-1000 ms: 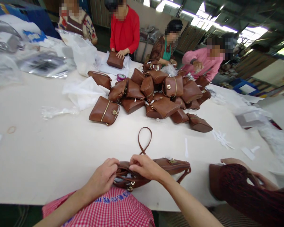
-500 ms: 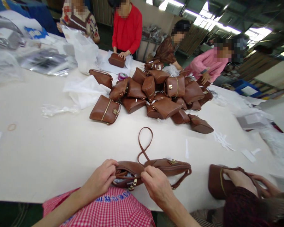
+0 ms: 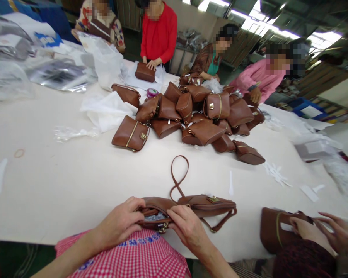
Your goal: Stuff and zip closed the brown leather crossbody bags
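Handbag (image 3: 158,202) gapes open, left hand (image 3: 124,217) pinching its rim at nine o'clock, right hand (image 3: 188,224) at three; handbag pile (image 3: 185,108) at twelve.

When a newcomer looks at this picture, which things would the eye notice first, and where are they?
The heap of brown bags, near the middle of the pale table, would probably catch the eye first. Then, at the near edge, the left hand and right hand hold an open brown bag, just in front of a red-and-white checked apron. Beyond the heap, a person in a bright red top stands out.
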`<act>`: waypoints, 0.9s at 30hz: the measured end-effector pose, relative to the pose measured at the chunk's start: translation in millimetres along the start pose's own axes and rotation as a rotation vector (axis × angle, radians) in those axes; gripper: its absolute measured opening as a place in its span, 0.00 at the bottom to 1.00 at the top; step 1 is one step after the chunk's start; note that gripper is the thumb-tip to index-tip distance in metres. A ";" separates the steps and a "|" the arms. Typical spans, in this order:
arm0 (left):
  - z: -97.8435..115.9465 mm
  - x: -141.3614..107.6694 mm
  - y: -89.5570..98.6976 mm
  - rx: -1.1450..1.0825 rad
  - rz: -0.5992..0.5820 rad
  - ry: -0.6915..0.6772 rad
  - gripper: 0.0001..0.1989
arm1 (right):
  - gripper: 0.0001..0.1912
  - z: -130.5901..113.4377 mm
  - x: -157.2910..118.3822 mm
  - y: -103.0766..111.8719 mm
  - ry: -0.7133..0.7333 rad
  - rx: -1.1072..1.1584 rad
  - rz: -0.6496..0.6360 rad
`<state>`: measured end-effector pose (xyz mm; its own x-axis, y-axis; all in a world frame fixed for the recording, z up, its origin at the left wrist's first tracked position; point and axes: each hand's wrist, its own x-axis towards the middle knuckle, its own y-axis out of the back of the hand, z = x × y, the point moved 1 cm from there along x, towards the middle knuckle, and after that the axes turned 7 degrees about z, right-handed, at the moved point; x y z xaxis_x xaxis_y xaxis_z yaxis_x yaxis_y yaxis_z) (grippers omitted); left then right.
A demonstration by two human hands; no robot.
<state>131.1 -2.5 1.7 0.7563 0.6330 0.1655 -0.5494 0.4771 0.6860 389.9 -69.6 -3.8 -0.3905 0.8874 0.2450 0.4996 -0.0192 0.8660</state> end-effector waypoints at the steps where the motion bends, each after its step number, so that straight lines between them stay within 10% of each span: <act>1: 2.0 0.7 2.6 0.004 -0.006 -0.012 0.10 | 0.18 2.6 -3.4 -1.6 0.027 0.008 0.024; 10: 7.1 13.1 16.1 -0.060 -0.092 -0.074 0.12 | 0.28 9.4 -21.9 -4.2 0.116 -0.032 0.173; 19: -11.9 3.6 -4.5 0.350 0.229 -0.332 0.13 | 0.17 -4.8 -29.5 -7.3 0.032 0.104 0.238; 27: -20.7 9.9 -19.0 0.423 0.454 -0.295 0.10 | 0.02 -1.6 -24.6 -8.8 -0.085 0.231 0.151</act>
<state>141.7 7.3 -24.3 0.5820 0.4924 0.6472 -0.6942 -0.1137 0.7108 393.9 -92.0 -16.7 -0.2367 0.9182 0.3176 0.7137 -0.0575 0.6981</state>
